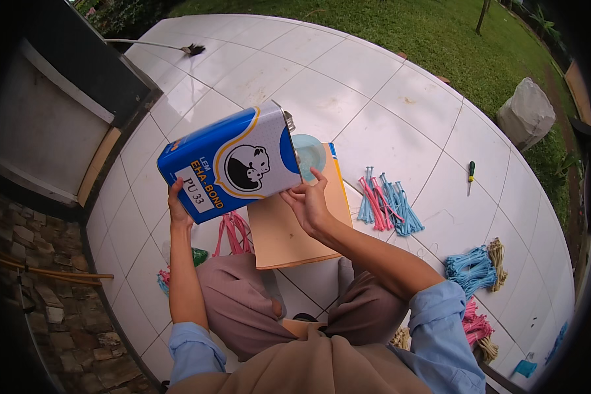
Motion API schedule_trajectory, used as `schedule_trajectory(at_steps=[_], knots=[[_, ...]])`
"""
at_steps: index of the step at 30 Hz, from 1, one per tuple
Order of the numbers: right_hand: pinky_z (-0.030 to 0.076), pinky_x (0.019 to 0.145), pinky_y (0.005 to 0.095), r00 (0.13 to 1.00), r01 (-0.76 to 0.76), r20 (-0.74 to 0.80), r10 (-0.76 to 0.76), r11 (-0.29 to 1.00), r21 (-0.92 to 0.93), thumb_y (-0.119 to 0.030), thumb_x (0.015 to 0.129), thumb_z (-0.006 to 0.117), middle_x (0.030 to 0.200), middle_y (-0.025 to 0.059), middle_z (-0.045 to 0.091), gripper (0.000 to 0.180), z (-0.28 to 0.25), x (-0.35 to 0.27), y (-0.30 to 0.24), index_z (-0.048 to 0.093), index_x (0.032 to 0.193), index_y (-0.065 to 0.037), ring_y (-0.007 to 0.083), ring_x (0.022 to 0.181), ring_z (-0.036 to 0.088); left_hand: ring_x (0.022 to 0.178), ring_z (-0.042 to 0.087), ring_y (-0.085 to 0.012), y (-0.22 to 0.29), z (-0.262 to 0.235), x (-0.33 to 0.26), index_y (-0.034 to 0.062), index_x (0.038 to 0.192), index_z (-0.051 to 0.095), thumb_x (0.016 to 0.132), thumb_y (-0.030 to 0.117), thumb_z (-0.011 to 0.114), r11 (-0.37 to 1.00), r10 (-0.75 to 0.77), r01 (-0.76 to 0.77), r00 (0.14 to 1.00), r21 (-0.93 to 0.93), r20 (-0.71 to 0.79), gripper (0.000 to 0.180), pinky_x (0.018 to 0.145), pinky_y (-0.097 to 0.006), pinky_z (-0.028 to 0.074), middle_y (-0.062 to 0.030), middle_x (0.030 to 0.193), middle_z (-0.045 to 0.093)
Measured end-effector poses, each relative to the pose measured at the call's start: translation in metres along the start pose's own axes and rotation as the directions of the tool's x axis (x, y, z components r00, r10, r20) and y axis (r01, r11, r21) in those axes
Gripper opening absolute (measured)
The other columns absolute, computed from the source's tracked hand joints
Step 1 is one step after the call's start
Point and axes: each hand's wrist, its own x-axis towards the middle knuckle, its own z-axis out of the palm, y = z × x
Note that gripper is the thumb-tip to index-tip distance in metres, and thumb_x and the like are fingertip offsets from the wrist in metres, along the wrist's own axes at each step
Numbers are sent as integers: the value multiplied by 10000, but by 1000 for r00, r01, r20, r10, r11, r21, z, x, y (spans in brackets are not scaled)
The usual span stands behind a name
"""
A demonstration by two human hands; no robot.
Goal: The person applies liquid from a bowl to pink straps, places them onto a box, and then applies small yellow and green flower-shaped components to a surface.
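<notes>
A large rectangular metal can (pixel 230 161), blue and white with a cartoon animal on its side, is held tilted almost onto its side in front of me. My left hand (pixel 179 205) grips its base end at the left. At the other end my right hand (pixel 306 205) holds the lower edge near the top, with the index finger reaching toward the spout end. Just beyond that end is a pale blue bowl (pixel 315 152), partly hidden by the can. Under it lies a brown cardboard sheet (pixel 302 233) in front of my knees. Whether anything flows from the can is hidden.
Bundles of blue and pink strips (pixel 391 203) lie right of the cardboard, with a screwdriver (pixel 471 177) farther right. More blue bundles (pixel 469 270) and pink bundles (pixel 477 323) sit near my right arm. Pink straps (pixel 232 233) lie by my left knee. A white sack (pixel 526 113) stands by the grass.
</notes>
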Motion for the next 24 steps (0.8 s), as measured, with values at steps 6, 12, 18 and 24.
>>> schedule_trajectory(at_steps=[6, 12, 18, 24], knots=[[298, 1071, 502, 1000, -5, -2, 6, 1000, 22, 131, 761, 355, 1306, 270, 252, 692, 3, -2, -1, 63, 1323, -148, 357, 1203, 372, 896, 625, -238, 2, 0, -1, 11, 1177, 507, 770, 417, 628, 1000, 22, -22, 1000, 6, -4, 587, 788, -345, 517, -129, 1031, 621], [301, 1073, 481, 997, 40, 64, -41, 999, 12, 137, 748, 372, 1392, 217, 200, 673, 4, -6, -8, 100, 1299, -138, 344, 1202, 376, 903, 620, -227, -3, 4, -6, 23, 1184, 505, 772, 427, 626, 998, 3, -5, 999, -62, -36, 589, 790, -343, 511, -117, 1043, 618], [307, 1068, 412, 967, 165, 199, -159, 986, -12, 72, 793, 450, 1456, 184, 136, 648, 24, -23, -16, 122, 1307, -148, 298, 1240, 355, 950, 602, -220, -8, 7, -11, 63, 1210, 490, 787, 463, 599, 978, 60, -68, 997, -197, -50, 593, 810, -349, 499, -87, 1070, 605], [336, 1021, 389, 837, 515, 367, -406, 812, -276, -139, 785, 678, 1468, 139, 176, 799, 65, -33, -18, 105, 1341, -120, 277, 1262, 350, 1012, 566, -225, -14, 27, -10, 75, 1250, 441, 802, 501, 566, 910, 133, -165, 985, -381, -109, 631, 824, -351, 489, -96, 1150, 558]])
